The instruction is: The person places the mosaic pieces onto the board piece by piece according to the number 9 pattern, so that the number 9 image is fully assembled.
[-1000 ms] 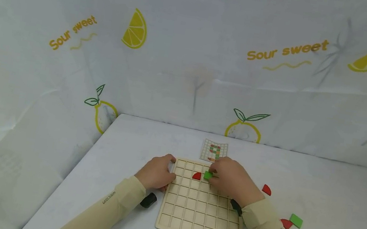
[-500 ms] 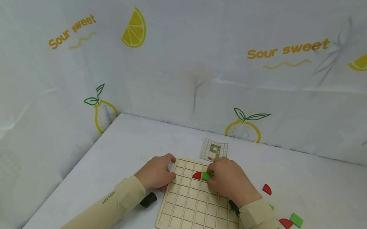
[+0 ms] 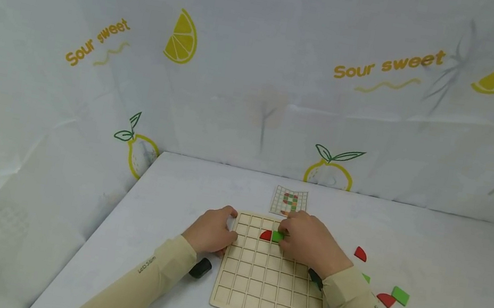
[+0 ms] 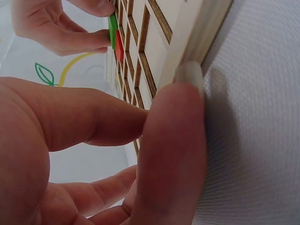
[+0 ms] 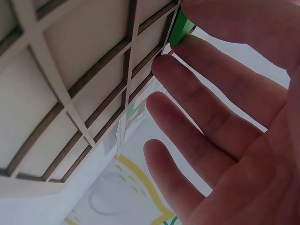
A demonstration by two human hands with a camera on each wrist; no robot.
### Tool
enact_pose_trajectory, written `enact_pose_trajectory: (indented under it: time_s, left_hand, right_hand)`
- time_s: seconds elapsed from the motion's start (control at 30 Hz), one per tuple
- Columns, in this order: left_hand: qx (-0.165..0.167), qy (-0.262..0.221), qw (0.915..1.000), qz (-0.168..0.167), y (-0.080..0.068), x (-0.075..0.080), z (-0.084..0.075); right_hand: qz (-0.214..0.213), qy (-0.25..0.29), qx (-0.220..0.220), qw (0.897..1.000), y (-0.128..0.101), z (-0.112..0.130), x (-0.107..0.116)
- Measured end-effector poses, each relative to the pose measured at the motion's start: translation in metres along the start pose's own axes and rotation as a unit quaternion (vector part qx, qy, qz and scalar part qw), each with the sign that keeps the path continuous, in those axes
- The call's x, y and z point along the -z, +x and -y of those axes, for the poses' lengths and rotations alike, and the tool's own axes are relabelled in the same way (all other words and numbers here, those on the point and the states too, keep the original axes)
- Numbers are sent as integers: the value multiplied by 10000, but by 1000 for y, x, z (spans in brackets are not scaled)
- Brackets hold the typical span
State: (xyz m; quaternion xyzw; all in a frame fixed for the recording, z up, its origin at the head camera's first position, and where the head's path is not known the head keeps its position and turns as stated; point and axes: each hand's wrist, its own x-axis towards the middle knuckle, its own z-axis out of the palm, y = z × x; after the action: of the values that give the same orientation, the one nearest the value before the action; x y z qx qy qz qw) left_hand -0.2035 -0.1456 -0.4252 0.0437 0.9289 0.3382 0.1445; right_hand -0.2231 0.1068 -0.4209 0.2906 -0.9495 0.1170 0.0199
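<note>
A square wooden grid board [image 3: 271,290] lies flat on the white table. My left hand [image 3: 210,230] grips its far left corner, and the left wrist view shows fingertips pressed to the board's side. Between thumb and index finger my right hand [image 3: 310,242] pinches a green square tile [image 3: 277,237] at a cell in the second row from the far edge. Its other fingers [image 5: 178,154] spread loosely in the right wrist view. A red quarter-circle tile [image 3: 266,235] sits in the cell just left of the green one.
A small pattern card [image 3: 276,201] with a coloured figure lies beyond the board. Loose to the right are red quarter-circle tiles [image 3: 360,254] and green tiles [image 3: 400,295], some partly behind the right sleeve. A black object [image 3: 201,268] is beside the left wrist.
Since a second ago, my right hand has moved slightly left with the green tile, bringing it beside the red one. The left hand has stayed on the board's corner.
</note>
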Motion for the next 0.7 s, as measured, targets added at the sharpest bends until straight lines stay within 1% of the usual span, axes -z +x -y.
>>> enact_pose_trajectory:
  time_s: [0.7]
  left_hand:
    - [-47,36,10000,-8,0,0,0]
  right_hand:
    - [113,47,-33,9999,-1,1,5]
